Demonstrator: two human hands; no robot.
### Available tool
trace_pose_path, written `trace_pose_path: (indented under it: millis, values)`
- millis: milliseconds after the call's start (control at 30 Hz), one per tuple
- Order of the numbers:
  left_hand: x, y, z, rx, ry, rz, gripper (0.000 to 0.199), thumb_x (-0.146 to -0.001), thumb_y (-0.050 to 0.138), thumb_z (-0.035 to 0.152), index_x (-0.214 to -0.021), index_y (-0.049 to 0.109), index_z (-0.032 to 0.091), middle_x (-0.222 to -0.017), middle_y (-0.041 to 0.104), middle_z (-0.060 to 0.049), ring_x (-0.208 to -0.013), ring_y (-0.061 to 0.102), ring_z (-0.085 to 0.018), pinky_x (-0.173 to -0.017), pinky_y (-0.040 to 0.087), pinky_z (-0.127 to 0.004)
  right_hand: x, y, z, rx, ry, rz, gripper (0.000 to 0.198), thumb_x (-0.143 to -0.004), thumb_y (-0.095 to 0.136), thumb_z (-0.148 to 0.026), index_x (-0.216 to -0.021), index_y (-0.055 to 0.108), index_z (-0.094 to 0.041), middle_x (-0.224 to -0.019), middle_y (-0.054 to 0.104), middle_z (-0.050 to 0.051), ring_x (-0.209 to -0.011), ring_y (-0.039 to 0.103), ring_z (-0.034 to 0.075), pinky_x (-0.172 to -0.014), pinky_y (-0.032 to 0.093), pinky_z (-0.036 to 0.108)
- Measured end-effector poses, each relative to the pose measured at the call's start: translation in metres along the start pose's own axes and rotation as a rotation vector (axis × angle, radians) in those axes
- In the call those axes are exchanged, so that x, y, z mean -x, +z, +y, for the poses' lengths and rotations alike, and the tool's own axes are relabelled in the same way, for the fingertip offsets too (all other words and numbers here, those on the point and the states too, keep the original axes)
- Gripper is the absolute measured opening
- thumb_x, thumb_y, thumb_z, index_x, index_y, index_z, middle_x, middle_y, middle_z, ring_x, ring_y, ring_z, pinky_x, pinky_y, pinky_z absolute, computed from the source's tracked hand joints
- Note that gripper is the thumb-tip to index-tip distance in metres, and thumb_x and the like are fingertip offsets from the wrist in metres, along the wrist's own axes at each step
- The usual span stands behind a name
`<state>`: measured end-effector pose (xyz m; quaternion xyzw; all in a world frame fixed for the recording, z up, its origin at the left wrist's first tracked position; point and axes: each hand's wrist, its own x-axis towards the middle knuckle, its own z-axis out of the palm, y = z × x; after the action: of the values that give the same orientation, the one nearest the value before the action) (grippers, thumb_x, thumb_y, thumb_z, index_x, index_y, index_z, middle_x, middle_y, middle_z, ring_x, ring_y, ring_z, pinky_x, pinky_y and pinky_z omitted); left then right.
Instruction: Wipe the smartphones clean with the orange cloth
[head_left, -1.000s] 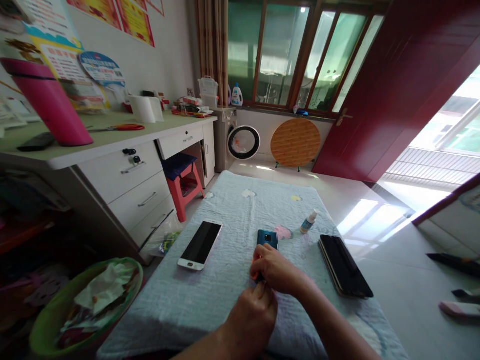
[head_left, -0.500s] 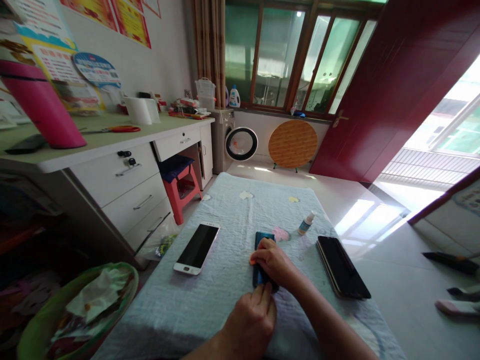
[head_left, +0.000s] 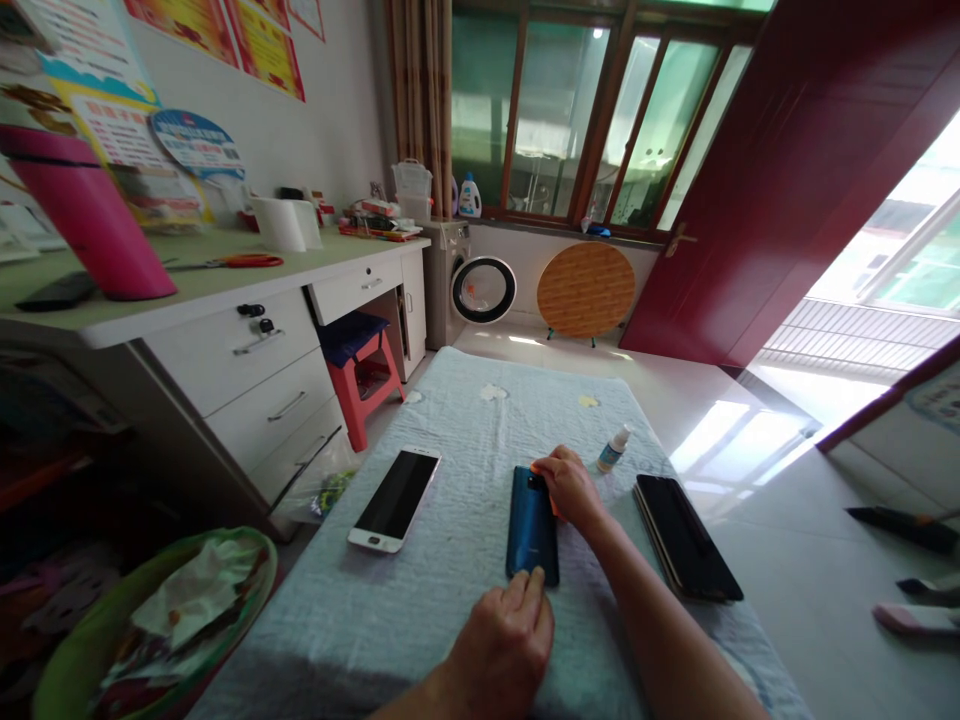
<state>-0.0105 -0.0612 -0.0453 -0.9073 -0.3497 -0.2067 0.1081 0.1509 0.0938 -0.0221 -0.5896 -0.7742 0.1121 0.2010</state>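
A blue smartphone [head_left: 532,535] lies back side up on the cloth-covered table [head_left: 450,610], its camera block at the far end. My left hand [head_left: 501,632] is curled, with fingertips pressing on the near end of this phone. At the far right corner, my right hand [head_left: 571,487] pinches an orange cloth [head_left: 556,505], mostly hidden under the fingers, against the phone's edge by the camera. To the left rests a white smartphone [head_left: 397,498] with a dark screen facing up. A small spray bottle [head_left: 613,449] stands beyond my right hand.
A black tablet [head_left: 686,535] lies on the right side, apparently atop another flat device. A green basket [head_left: 259,560] with crumpled paper stands at lower left. Along the left wall runs a desk [head_left: 217,345] with a pink stool [head_left: 365,390] beneath it.
My right hand has moved with the orange cloth from the phone's middle to its far right corner, uncovering most of the blue back. My left hand stays at the near end.
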Motion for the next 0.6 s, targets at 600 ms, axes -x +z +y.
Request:
trace_pose_path:
  millis: [600]
  values:
    - [-0.019,-0.018,-0.038,0.335,-0.451,-0.111,0.042,-0.080,0.073,0.023,-0.121,0.062,0.021,-0.129,0.059,-0.009,-0.118,0.054,-0.027,-0.103,0.044,-0.046,0.023,-0.010,0.000,0.042,0.179,-0.019,0.019,-0.090,0.050,-0.018,-0.089,0.069,-0.014,-0.089,0.067,0.008,-0.086,0.061,0.017,-0.078,0.038,0.024]
